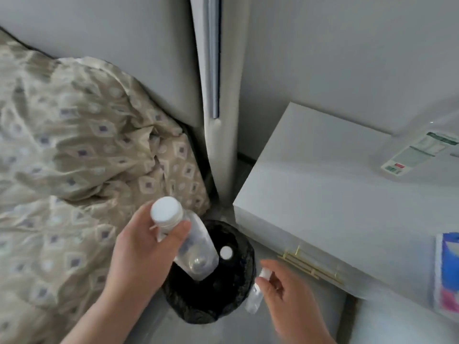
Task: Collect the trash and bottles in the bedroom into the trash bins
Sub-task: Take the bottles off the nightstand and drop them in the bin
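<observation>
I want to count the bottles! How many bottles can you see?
3. One bottle in the left hand above the bin; a small bottle in the right hand; one white cap shows inside the bin. More may be hidden.

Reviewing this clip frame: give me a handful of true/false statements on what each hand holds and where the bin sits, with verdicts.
1. The left hand holds a clear bottle with a white cap, above the bin. True.
2. The right hand is empty. False: it grips a smaller clear bottle with a white cap.
3. The bin is lined with a white bag. False: the liner is black.
4. The bin stands on the floor between the bed's patterned quilt and the white cabinet. True.
5. The bin holds nothing. False: a round white thing, seemingly a cap, shows inside.
</observation>
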{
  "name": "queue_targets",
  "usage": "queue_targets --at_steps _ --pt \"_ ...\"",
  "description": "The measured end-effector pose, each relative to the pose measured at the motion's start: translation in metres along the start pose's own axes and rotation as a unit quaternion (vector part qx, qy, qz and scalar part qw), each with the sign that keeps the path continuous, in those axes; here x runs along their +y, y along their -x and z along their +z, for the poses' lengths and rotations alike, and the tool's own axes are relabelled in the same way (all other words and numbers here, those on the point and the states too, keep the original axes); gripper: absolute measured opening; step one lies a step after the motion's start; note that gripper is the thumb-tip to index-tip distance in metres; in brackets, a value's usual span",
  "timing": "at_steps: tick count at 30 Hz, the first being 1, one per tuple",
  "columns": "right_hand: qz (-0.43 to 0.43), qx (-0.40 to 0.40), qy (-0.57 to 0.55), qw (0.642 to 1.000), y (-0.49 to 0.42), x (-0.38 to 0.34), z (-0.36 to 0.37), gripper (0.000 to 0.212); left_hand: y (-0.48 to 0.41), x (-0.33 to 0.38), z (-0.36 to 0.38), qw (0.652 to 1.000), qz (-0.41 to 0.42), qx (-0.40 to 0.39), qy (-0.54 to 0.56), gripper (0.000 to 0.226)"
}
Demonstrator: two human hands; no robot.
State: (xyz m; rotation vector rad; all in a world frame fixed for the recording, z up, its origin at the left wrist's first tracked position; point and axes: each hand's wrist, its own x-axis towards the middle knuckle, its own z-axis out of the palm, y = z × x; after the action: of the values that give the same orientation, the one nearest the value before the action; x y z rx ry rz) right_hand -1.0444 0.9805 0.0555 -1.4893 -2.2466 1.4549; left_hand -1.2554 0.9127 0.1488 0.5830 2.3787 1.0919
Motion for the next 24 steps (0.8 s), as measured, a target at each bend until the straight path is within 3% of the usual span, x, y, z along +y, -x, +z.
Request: queue_targets --at_steps 2,4,14,22,24 --pt "0.017 -0.038 0.013 0.999 -0.014 0.005 0.021 0.026 -0.009 -0.037 0.007 0.999 -0.039 -0.021 -0.015 0.025" --pt "0.027 -0.056 0.029 0.998 -0.028 0.011 0.039 0.029 -0.019 -0.067 0.017 0.997 -0.067 -0.030 -0.028 0.022" --pt "0.027 -0.093 0.132 0.986 -0.098 0.025 0.117 0.012 -0.063 -0.161 0.080 0.977 -0.104 -0.119 -0.142 0.037" --pt "0.082 -0.223 0.307 0.922 -0.110 0.037 0.147 0.011 -0.075 -0.189 0.095 0.973 -0.119 -0.143 -0.138 0.056" --pt "0.099 -0.242 0.327 0.908 -0.113 0.038 0.152 0.022 -0.076 -0.194 0.094 0.971 -0.116 -0.149 -0.145 0.065"
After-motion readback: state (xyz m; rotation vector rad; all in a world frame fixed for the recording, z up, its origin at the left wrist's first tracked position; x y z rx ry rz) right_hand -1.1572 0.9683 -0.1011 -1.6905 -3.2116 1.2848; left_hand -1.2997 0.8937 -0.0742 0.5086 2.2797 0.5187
